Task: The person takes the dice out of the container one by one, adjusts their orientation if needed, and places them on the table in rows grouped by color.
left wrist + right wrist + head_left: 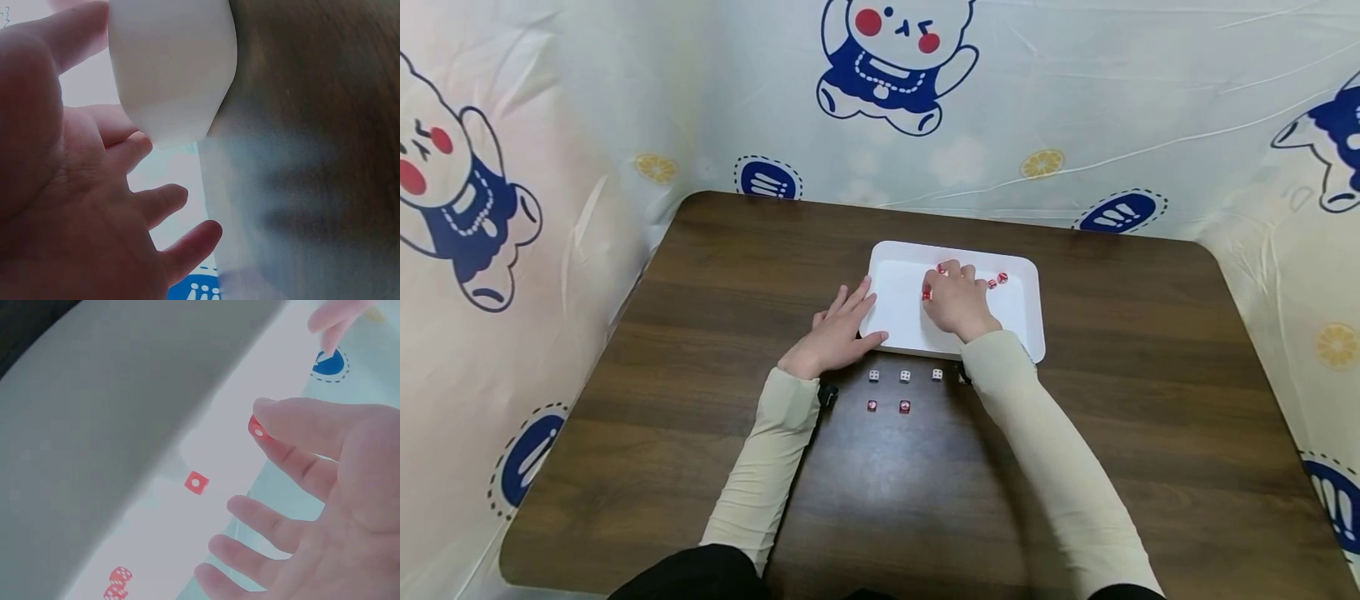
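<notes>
Reaching over the near rim into the white tray [1028, 321], the right hand [957, 302] lies palm down with curled fingers, thumb and forefinger pinching one red die [257, 430] just above the tray floor, while three more red dice [997, 281] lie loose in the tray beside and beyond it. The left hand [837, 332] rests flat on the worktop [700, 333], fingers straight and spread, holding nothing, its fingertips and thumb against the tray's left edge. Between the two sleeves, on the worktop, stand three white dice [906, 376] in a row and two red ones [888, 407] nearer the person.
</notes>
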`<state>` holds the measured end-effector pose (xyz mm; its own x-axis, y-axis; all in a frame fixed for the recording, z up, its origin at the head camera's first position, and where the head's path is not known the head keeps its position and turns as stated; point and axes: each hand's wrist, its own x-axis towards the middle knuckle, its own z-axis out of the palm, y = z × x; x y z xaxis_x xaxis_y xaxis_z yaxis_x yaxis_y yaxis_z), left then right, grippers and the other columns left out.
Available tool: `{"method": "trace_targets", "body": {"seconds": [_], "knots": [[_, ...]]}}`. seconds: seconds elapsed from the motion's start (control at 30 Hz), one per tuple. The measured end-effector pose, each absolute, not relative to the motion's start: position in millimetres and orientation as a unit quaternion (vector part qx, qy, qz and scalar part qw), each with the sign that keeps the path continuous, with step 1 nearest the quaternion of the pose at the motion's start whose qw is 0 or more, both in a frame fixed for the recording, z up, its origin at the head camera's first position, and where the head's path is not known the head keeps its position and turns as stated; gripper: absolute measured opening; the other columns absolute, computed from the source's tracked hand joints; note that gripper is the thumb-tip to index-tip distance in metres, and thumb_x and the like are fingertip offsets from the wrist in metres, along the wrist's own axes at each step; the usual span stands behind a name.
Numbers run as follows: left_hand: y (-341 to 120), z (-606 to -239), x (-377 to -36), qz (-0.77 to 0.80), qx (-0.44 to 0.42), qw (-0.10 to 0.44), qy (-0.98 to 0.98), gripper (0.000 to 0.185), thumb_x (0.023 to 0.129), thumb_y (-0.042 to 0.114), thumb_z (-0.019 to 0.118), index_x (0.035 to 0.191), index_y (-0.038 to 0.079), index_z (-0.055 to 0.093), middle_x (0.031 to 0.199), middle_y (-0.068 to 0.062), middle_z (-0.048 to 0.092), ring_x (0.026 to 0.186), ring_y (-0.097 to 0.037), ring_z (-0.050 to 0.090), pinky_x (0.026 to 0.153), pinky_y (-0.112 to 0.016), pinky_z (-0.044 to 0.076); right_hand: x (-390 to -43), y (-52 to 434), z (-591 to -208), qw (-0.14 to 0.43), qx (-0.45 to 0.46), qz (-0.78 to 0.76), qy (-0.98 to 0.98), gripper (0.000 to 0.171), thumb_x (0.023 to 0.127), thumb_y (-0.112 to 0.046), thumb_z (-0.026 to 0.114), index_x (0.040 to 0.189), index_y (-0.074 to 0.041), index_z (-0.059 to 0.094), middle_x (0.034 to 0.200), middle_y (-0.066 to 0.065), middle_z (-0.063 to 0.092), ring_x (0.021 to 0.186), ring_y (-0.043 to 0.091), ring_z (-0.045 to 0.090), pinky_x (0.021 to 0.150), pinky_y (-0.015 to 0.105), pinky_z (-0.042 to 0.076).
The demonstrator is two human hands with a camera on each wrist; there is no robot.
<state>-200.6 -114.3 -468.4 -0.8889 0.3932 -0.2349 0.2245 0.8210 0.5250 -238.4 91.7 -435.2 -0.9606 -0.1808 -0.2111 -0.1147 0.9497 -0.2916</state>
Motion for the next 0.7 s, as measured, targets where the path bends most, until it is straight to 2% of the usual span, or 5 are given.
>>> {"method": "trace_targets", "body": {"seconds": [0.4,0.7], "knots": [[-113,-468,-201,0.252,0.157,0.17,0.94,0.075,0.096,0.052,0.049,0.155,0.015,0.021,0.164,0.006,-0.006,0.151,-0.032,-0.004,0.112,-0.068,0.012,-229,96,-426,0.097,-0.091,-0.144,0.981,0.02,0.089,-0.021,0.065,0.107,-0.012,0.067,0.142,0.018,0.041,0.128,0.039,0.033,0.103,0.059,0.031],[-114,-467,-200,0.251,0.159,0.171,0.939,0.075,0.096,0.051,0.048,0.155,0.014,0.02,0.164,0.005,-0.006,0.151,-0.033,-0.004,0.112,-0.068,0.012,-219,100,-419,0.08,-0.101,-0.147,0.981,0.015,0.091,-0.019,0.061,0.102,-0.012,0.068,0.145,0.018,0.041,0.133,0.041,0.029,0.103,0.061,0.027]]}}
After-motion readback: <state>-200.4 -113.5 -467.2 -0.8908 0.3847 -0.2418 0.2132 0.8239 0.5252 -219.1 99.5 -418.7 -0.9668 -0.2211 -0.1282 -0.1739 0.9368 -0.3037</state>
